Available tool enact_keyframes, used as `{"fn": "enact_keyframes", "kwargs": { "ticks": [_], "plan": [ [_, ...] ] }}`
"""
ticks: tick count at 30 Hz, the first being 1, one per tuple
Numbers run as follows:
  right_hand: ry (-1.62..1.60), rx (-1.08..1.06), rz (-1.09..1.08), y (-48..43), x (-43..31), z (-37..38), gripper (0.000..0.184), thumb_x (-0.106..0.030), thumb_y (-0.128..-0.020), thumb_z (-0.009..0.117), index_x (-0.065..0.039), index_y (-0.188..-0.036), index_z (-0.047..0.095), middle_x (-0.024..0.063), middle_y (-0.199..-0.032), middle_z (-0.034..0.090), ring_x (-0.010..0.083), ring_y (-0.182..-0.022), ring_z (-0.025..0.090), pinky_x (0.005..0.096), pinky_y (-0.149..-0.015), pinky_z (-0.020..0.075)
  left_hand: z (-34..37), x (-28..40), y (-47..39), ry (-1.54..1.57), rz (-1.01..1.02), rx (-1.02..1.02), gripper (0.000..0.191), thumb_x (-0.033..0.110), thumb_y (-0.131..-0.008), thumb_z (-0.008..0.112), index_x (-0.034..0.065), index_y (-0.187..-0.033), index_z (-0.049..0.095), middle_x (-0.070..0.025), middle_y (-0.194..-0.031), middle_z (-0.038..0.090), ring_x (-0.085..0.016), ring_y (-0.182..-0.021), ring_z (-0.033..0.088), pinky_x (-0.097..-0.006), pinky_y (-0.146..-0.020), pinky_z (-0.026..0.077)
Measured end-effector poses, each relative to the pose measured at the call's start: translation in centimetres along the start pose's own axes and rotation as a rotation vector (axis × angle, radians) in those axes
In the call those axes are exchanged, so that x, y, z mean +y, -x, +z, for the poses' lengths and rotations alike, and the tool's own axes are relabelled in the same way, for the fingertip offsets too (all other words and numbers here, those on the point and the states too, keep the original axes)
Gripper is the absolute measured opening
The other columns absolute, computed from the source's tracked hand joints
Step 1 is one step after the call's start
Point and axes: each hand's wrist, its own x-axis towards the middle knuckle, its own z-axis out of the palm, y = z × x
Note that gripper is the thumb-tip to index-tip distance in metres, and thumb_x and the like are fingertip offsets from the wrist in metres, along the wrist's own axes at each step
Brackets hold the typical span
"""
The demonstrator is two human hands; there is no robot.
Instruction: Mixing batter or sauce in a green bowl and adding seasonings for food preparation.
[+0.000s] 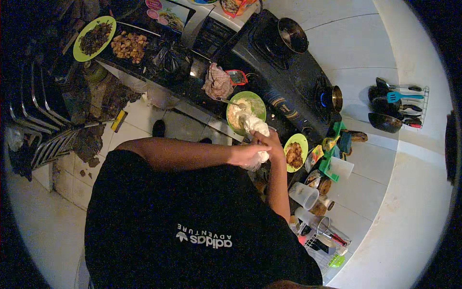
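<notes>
Both my hands are closed around a clear plastic bag (257,127) with a soft white filling. My right hand (272,142) wraps its middle, while my left hand (247,154) grips the end nearer my body. The bag's far end is over a lime-green dish (257,103), which holds a pale, crumbly mixture (236,115). A metal utensil (231,103) rests in that dish, its handle toward the left. To the right of my right hand stands a lime-green plate (289,164) with browned food pieces (294,153).
Beyond the dish lie a crumpled checked cloth (218,81) and a red-rimmed packet (237,77). A black gas stove (267,68) carries a frying pan (293,35) and a small pan (336,98) beside a blue flame. Plastic containers (304,195) line the right. Another green plate (81,53) stands far left.
</notes>
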Motion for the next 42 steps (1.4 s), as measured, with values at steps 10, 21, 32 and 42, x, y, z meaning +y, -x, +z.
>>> {"fn": "enact_keyframes", "kwargs": {
  "ticks": [10, 21, 32, 42],
  "plan": [
    [0.171, 0.034, -0.037, -0.6, 0.3, 0.4, 0.017, -0.012, -0.081, 0.071, 0.0, -0.089, 0.063, 0.0008, -0.067, 0.06, 0.0086, -0.055, 0.051, 0.0243, -0.051, 0.0386, -0.2, -0.4, -0.5, 0.223, 0.034, 0.037, 0.03, 0.04, -0.096, 0.054, 0.012, -0.106, 0.061, 0.0032, -0.096, 0.066, -0.01, -0.085, 0.062, -0.027, -0.073, 0.05],
    [0.299, 0.089, 0.026, -0.3, 0.2, -0.1, 0.023, -0.019, -0.085, 0.069, 0.002, -0.079, 0.064, 0.0028, -0.063, 0.06, 0.0105, -0.054, 0.052, 0.0285, -0.052, 0.0408, -0.9, -1.0, -1.6, 0.065, -0.02, -0.001, 0.062, 0.058, -0.092, 0.047, 0.0122, -0.133, 0.046, -0.0019, -0.13, 0.054, -0.019, -0.117, 0.052, -0.0369, -0.096, 0.04],
    [0.45, 0.14, -0.077, -0.8, 2.5, -1.7, 0.034, -0.033, -0.079, 0.072, -0.001, -0.09, 0.07, 0.0139, -0.075, 0.069, 0.0215, -0.065, 0.065, 0.0354, -0.063, 0.0501, -0.4, -0.3, -1.3, 0.169, -0.042, -0.024, 0.047, 0.051, -0.092, 0.052, 0.0148, -0.122, 0.052, 0.0041, -0.111, 0.06, -0.009, -0.094, 0.057, -0.0249, -0.078, 0.045],
    [0.441, 0.27, -0.13, 0.0, 1.0, -0.6, 0.025, -0.02, -0.081, 0.071, 0.004, -0.087, 0.067, 0.0061, -0.068, 0.065, 0.0118, -0.059, 0.053, 0.0306, -0.057, 0.0446, -2.1, -0.8, -2.1, 0.195, -0.045, -0.066, 0.042, 0.045, -0.093, 0.056, 0.0115, -0.117, 0.051, 0.0031, -0.097, 0.063, -0.008, -0.078, 0.059, -0.0227, -0.064, 0.047]
  ]
}}
